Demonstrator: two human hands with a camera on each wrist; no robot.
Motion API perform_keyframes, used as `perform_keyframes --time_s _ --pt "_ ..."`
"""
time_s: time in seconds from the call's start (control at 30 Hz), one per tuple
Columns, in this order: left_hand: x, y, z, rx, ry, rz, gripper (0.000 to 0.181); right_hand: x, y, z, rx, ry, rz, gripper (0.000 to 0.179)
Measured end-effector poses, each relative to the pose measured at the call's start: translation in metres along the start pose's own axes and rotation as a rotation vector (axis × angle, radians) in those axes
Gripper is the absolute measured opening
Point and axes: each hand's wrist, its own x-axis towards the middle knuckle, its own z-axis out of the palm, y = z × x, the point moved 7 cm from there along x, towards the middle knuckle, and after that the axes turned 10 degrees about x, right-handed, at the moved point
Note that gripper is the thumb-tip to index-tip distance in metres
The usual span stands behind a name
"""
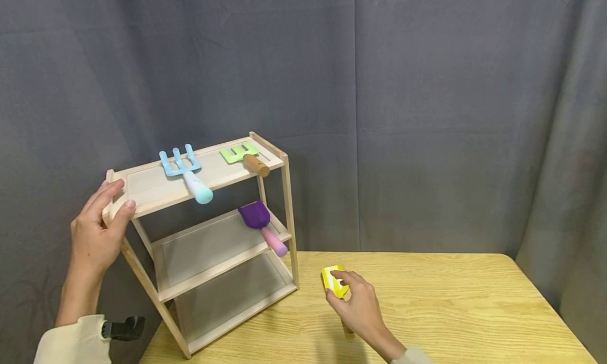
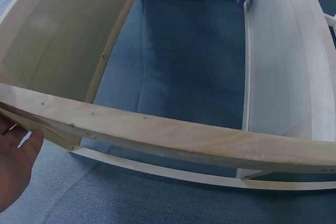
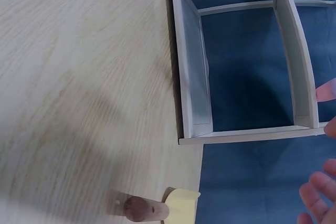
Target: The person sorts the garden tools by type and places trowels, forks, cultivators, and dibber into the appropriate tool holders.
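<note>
A three-tier wooden shelf rack [image 1: 218,272] stands at the left of the table, and my left hand [image 1: 97,232] grips the left end of its top tier. In the left wrist view the thumb and fingers [image 2: 32,145] show at the rack's edge. My right hand [image 1: 358,306] hovers over a small yellow shovel [image 1: 332,278], thumb and fingers parted and bent. The shovel's brown handle is mostly hidden below the hand in the head view. In the right wrist view the yellow blade [image 3: 182,207] and handle lie apart from the fingertips.
On the top tier lie a light blue toy fork [image 1: 182,169] and a green fork [image 1: 239,152] with a wooden handle. A purple shovel [image 1: 256,215] with a pink handle rests on the middle tier. Grey curtain [image 1: 427,116] hangs behind the wooden table [image 1: 474,301].
</note>
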Motion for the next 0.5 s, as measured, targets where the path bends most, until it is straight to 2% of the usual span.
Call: perform_keyframes --time_s 0.5 --pt "0.0 -0.003 0.0 -0.002 0.006 -0.017 0.039 -0.01 0.016 -0.003 0.089 0.049 0.105 0.029"
